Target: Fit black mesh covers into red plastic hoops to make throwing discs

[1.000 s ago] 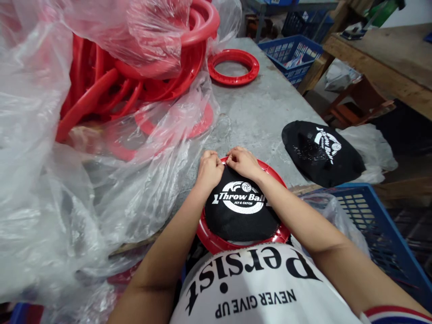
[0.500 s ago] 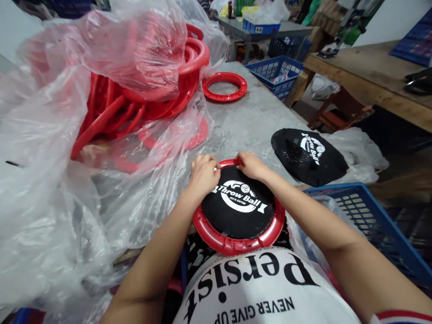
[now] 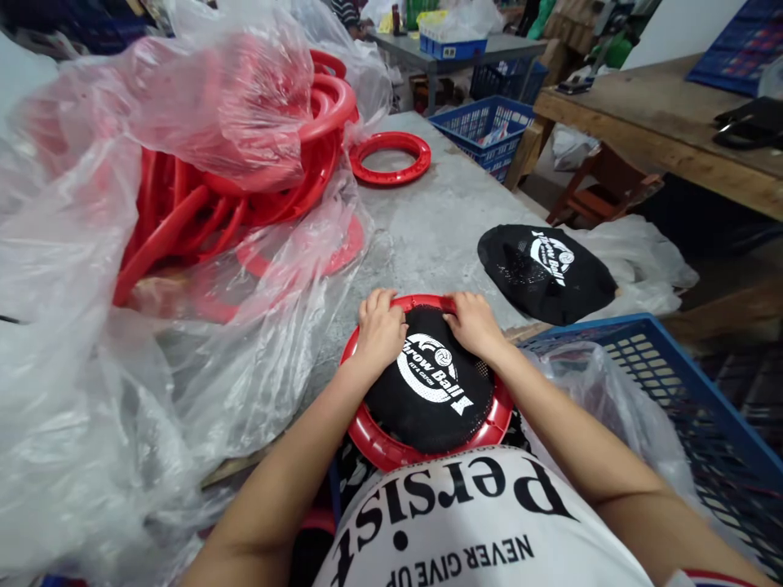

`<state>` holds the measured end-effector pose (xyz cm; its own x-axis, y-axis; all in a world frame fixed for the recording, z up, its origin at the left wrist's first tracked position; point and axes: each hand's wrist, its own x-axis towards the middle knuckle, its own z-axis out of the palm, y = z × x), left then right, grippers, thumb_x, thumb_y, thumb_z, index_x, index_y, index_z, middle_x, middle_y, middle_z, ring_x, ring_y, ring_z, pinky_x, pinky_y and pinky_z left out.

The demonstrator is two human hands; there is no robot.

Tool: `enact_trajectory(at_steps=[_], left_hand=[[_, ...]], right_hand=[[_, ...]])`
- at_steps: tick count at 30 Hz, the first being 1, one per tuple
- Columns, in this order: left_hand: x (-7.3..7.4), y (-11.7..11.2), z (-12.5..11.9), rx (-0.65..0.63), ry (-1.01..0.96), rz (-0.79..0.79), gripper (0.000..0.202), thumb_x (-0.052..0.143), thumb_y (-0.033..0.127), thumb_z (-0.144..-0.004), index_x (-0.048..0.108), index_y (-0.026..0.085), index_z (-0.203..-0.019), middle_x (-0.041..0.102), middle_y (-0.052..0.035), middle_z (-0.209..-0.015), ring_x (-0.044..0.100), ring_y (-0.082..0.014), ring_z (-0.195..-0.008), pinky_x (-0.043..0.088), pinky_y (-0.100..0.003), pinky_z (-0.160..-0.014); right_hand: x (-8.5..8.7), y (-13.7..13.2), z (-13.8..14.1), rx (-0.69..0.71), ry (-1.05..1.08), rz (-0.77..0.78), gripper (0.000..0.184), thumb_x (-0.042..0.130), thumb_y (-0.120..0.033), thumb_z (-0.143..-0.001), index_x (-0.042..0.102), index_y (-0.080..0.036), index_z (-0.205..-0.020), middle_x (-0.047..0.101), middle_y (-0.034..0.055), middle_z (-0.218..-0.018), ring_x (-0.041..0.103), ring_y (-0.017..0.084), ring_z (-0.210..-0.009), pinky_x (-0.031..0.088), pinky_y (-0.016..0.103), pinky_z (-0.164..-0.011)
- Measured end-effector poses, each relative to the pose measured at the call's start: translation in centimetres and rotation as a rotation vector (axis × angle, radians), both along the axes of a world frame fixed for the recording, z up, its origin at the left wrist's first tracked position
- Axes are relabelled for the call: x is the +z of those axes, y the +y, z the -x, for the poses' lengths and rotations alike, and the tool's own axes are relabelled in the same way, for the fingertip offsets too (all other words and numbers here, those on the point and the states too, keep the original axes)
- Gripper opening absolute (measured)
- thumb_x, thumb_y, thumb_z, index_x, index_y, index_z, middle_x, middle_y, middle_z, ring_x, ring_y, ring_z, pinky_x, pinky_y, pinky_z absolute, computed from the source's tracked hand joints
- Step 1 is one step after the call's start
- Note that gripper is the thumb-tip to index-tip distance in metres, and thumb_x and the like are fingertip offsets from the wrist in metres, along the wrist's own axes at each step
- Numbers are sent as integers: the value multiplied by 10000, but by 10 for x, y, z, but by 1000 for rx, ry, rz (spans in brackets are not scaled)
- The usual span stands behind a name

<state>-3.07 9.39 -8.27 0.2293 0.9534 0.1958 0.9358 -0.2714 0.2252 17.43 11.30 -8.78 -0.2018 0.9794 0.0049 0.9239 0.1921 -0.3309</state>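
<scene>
A red plastic ring [image 3: 376, 440] leans against the front of my shirt, its far side at the table's near edge. Across it lies a black mesh fabric disc [image 3: 391, 403] with a white "Throw Ball" print. My left hand [image 3: 382, 328] is closed on the far left of the ring, fingers curled over rim and mesh. On the far right, my right hand [image 3: 475, 324] pinches the rim and the mesh edge. Between the hands, a stretch of red rim shows bare. The fingertips are partly hidden.
Many red rings [image 3: 177, 204] fill a clear plastic bag at left. A single ring [image 3: 391, 159] lies on the grey table [image 3: 422, 216]. Another black mesh disc [image 3: 544, 273] sits at the table's right edge, above a blue crate [image 3: 673, 359].
The disc's print has turned clockwise and shifted on the ring. Both hands have moved slightly, the right one farther to the right. The whole view has shifted a little.
</scene>
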Motion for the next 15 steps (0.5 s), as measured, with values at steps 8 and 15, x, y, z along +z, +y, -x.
enact_trajectory(at_steps=[8, 15], left_hand=[[17, -4, -10, 22, 70, 110, 111, 543, 206, -928, 633, 193, -991, 723, -108, -985, 620, -306, -1032, 390, -475, -962], [17, 5, -14, 159, -6, 227, 345, 553, 398, -961, 641, 167, -1202, 756, -136, -1076, 659, -311, -1107, 386, -466, -1018]], right_hand=[[4, -3, 0, -8, -7, 22, 385, 529, -259, -977, 570, -155, -1345, 637, 155, -1297, 533, 316, -1182, 410, 429, -1003], [3, -4, -1, -5, 11, 20, 369, 532, -256, -972, 576, -153, -1323, 631, 162, -1280, 520, 317, -1177, 406, 437, -1000]])
